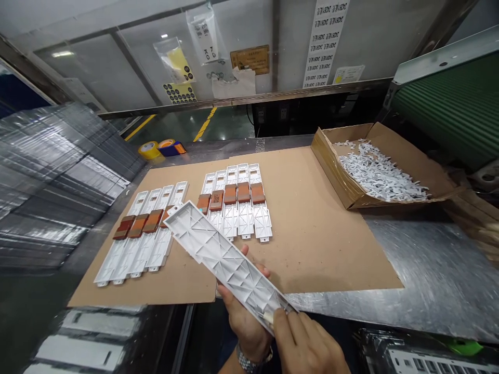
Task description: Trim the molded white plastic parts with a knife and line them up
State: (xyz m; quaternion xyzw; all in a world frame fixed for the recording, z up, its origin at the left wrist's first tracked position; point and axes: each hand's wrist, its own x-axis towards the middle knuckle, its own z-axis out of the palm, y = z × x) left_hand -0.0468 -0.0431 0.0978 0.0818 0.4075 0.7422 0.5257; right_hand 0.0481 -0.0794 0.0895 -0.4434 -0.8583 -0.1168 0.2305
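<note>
– Where is the white ribbed panel?
– It is raised, tilted, over the near edge of the cardboard sheet, which lies on the worktop. The left hand has its grip closed around it.
– And the right hand?
– Its curled fingers are at the panel's near end; whether they grip something, I cannot tell. Farther right stands a box of white pieces.

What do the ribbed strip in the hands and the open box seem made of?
The ribbed strip: probably molded plastic, pale and matte, judging by thin crisscross ribs. The open box: likely cardboard, brown and dull inside, with rough, creased edges.
</note>
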